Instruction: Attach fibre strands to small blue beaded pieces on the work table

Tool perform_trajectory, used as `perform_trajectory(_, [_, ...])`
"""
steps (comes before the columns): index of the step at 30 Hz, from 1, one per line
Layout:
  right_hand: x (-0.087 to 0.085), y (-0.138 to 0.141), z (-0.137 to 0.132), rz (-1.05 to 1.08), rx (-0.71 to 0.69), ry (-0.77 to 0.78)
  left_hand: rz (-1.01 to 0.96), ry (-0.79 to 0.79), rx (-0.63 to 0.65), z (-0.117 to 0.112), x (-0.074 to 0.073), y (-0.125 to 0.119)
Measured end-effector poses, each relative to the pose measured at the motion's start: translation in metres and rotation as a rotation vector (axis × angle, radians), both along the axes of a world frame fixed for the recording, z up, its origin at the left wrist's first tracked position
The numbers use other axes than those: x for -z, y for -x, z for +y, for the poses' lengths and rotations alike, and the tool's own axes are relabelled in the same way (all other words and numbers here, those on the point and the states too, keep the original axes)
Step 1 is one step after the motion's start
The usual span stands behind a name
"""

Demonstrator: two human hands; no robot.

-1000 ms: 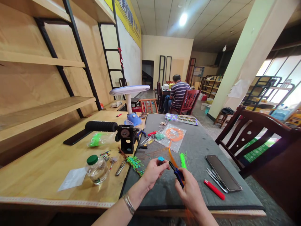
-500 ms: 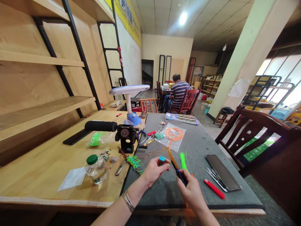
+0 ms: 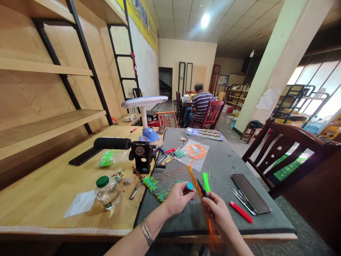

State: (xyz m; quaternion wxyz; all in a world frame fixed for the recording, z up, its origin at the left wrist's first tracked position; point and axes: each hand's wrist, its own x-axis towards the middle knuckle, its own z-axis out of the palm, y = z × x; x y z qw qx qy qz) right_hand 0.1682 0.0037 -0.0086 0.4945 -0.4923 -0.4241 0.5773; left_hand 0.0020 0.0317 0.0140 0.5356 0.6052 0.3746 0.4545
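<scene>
My left hand [image 3: 176,199] pinches a small round turquoise-blue piece [image 3: 190,185] with a bumpy top. A short yellowish-green strand sticks out beside its fingertips. In my right hand [image 3: 218,209] is a slim dark tool [image 3: 202,188], its black tip pointing up and left towards that strand. The fingers hide its lower end, and I cannot tell its exact kind. A bundle of orange threads [image 3: 192,174] runs down from the plastic bag [image 3: 201,163] behind my hands and hangs over the table's front edge. Bright green strands [image 3: 206,180] lie just beyond the tool.
Green-and-blue tagged strands [image 3: 153,185] stretch left of my hands, near a black clamp device [image 3: 143,156]. A green-lidded jar [image 3: 108,192] stands farther left. To the right lie tweezers [image 3: 243,201], a red lighter [image 3: 240,212] and a phone [image 3: 250,192]. A person [image 3: 201,105] sits behind.
My left hand has shifted slightly right with the blue piece. The right hand has risen a little and turned the dark tool; its blue handle part no longer shows.
</scene>
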Motion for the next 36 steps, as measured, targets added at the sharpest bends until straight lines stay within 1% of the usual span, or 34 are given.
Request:
perform_trajectory(4, [0.001,0.005,0.001,0.127,0.013,0.077,-0.006,-0.005,-0.003,0.0,0.003,-0.001])
perform_trajectory(8, [-0.003,0.011,0.001,0.263,-0.003,0.123,-0.005,-0.001,-0.009,0.001,0.009,-0.003])
perform_trajectory(11, [-0.005,0.015,0.002,0.308,-0.014,0.152,0.0,-0.004,-0.018,0.002,0.013,-0.004])
perform_trajectory(13, [-0.005,0.016,0.002,0.296,-0.01,0.152,0.014,-0.011,-0.026,0.003,0.014,-0.004])
perform_trajectory(15, [-0.005,0.015,0.002,0.225,0.013,0.113,0.023,-0.022,-0.032,0.003,0.014,-0.005])
perform_trajectory(18, [-0.007,0.007,-0.003,0.053,0.039,0.005,0.011,-0.023,-0.026,0.003,0.01,-0.006])
perform_trajectory(21, [-0.014,-0.005,-0.012,-0.068,0.02,-0.084,-0.051,0.004,-0.004,0.001,0.002,-0.009])
perform_trajectory(24, [-0.018,-0.013,-0.019,-0.121,0.021,-0.123,-0.134,0.046,0.013,-0.004,-0.008,-0.014])
perform_trajectory(28, [-0.014,-0.016,-0.022,-0.163,0.039,-0.168,-0.18,0.087,-0.003,-0.009,-0.017,-0.022])
perform_trajectory(32, [-0.007,-0.019,-0.026,-0.27,0.029,-0.235,-0.149,0.067,-0.054,-0.011,-0.02,-0.025])
perform_trajectory(34, [-0.005,-0.027,-0.026,-0.392,0.002,-0.28,-0.112,0.053,-0.074,-0.012,-0.019,-0.025])
perform_trajectory(36, [-0.004,-0.039,-0.019,-0.592,0.023,-0.322,-0.079,0.039,-0.082,-0.013,-0.019,-0.022])
